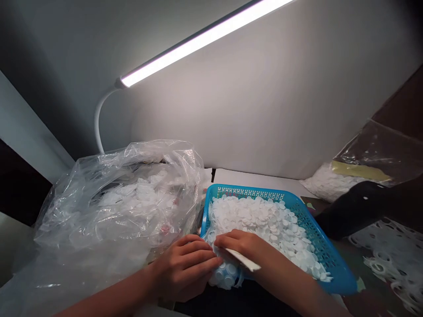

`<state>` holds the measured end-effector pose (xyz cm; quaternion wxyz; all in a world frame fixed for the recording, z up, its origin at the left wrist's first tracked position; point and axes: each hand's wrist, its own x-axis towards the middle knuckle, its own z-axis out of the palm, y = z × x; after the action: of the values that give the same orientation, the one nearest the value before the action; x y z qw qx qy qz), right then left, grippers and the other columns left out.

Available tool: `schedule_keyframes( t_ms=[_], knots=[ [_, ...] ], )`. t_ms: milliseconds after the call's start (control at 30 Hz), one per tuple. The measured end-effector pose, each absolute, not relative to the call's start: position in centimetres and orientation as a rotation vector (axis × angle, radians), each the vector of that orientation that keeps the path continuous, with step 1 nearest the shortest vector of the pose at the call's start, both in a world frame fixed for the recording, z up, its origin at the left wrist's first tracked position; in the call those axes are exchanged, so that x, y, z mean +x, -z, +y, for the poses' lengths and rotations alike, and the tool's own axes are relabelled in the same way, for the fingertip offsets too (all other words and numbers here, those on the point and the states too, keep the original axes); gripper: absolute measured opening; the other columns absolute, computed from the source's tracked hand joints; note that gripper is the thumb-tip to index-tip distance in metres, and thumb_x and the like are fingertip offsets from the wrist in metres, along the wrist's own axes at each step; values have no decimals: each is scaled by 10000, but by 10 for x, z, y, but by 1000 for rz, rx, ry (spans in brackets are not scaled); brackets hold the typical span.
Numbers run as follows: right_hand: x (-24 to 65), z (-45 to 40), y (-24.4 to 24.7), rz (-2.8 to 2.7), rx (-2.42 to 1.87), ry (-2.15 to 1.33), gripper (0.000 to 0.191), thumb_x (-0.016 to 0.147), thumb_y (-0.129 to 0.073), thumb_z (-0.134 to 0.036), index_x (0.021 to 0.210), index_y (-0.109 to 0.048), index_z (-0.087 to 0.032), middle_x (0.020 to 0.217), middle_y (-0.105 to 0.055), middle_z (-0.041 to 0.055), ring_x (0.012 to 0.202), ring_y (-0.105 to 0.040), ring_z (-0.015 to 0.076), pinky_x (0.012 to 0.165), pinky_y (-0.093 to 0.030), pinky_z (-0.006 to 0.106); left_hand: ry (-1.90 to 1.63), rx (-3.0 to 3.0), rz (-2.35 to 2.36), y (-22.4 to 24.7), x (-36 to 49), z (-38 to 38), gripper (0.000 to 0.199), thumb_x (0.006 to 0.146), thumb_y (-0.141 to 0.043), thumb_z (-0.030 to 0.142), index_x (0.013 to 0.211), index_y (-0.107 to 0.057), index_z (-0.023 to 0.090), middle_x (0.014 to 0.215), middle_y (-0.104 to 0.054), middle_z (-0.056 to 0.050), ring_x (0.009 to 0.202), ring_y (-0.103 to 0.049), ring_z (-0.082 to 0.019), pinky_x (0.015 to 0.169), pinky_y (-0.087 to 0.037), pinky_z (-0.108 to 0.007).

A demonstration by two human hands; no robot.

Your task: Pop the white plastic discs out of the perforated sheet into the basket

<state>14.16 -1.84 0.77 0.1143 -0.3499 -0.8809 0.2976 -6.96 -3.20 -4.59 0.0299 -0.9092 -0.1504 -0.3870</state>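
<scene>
At the near left corner of a blue plastic basket (333,259), my two hands meet over a translucent sheet of round white pieces (225,276). My left hand (190,264) has its fingers bent together on the left edge of this sheet. My right hand (239,246) is closed, with a flat white strip (243,259) sticking out from under its palm toward the wrist. Many small white discs (257,215) are heaped in the basket, beyond my hands. The fingertips of both hands are partly hidden.
A large clear plastic bag (125,224) with white pieces inside lies at the left. Over the back hangs a lit lamp (205,42). To the right are a black object (353,209), another bag of white pieces (330,182) and sheets with round holes (393,255).
</scene>
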Motion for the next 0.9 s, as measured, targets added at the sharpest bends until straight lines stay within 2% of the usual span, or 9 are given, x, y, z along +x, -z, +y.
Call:
schedule_keyframes(
  t_ms=[133, 300, 467, 567, 667, 900],
  knots=[
    [137, -21, -13, -2726, -997, -689, 132, 861, -579, -69, 904, -608, -190, 892, -672, 29, 899, -595, 185, 753, -481, 242, 1201, -2792, -462, 44, -70, -31, 349, 786, -529, 44, 1124, -594, 104, 868, -754, -69, 826, -691, -183, 788, -532, -309],
    [145, -21, -2, -2652, -886, -494, 200, 894, -516, -61, 1028, -583, -194, 986, -653, 59, 936, -591, 193, 794, -494, 291, 1215, -2801, -457, 41, -69, -31, 327, 794, -530, 41, 1106, -607, 97, 859, -756, -74, 823, -692, -184, 774, -530, -308],
    [157, -13, -3, -2398, -898, -635, 195, 960, -408, -151, 1068, -557, -218, 989, -663, 44, 913, -619, 168, 821, -481, 288, 1234, -2798, -479, 45, -69, -32, 340, 768, -559, 37, 1097, -622, 98, 885, -754, -72, 831, -691, -184, 784, -531, -309],
    [164, -7, -11, -2278, -998, -691, 210, 996, -346, -258, 1007, -555, -237, 966, -663, 23, 850, -630, 151, 769, -482, 263, 1242, -2795, -514, 46, -70, -33, 349, 777, -552, 45, 1112, -615, 119, 884, -756, -59, 826, -692, -178, 785, -534, -307],
    [169, -5, -18, -2228, -1078, -747, 241, 999, -338, -321, 934, -556, -242, 957, -653, 7, 839, -630, 148, 751, -487, 255, 1233, -2811, -519, 45, -70, -33, 363, 777, -546, 41, 1124, -608, 124, 888, -758, -59, 829, -693, -180, 784, -532, -308],
    [173, 2, -13, -2020, -1060, -963, 293, 980, -362, -387, 910, -588, -214, 947, -618, 35, 883, -615, 171, 835, -519, 316, 1255, -2817, -520, 47, -70, -33, 352, 776, -558, 45, 1115, -607, 125, 896, -759, -63, 832, -689, -182, 790, -524, -313]
  ],
)
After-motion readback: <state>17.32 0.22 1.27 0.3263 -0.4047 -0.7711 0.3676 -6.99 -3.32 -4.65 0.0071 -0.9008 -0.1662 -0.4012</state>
